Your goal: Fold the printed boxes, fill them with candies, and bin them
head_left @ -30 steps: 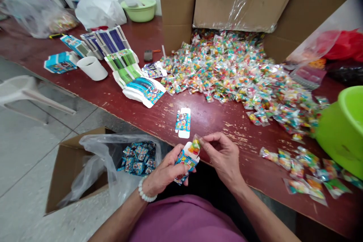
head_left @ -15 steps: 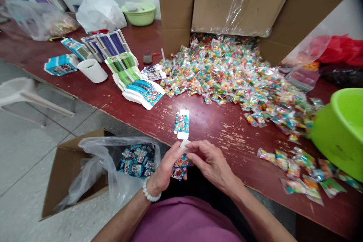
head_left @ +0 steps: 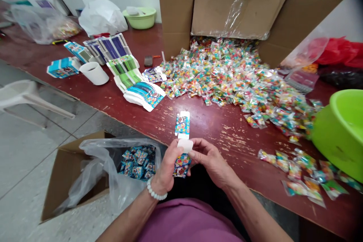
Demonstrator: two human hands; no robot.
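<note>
Between my hands, just off the table's front edge, is a small blue candy box (head_left: 182, 166) with a colourful print and a raised white flap. My left hand (head_left: 168, 165) grips the box along its left side, with a pale bead bracelet on the wrist. At the upper right of the box, the fingers and thumb of my right hand (head_left: 206, 155) pinch beside the flap. One flat, unfolded blue carton (head_left: 182, 124) lies on the table right beyond my fingers. Whether candy is inside the held box is hidden.
Wrapped candy (head_left: 221, 72) spills from a cardboard box (head_left: 238, 11) onto the red table (head_left: 141, 121). A green basin (head_left: 340, 136) stands right. Flat cartons (head_left: 146, 94) and a white roll (head_left: 94, 73) lie left. Below left, a plastic-lined carton (head_left: 73, 174) holds several filled blue boxes (head_left: 138, 162).
The white flap now shows broad and upright between my hands. My right fingers have shifted from over the flap to the box's right side. The view has tilted slightly.
</note>
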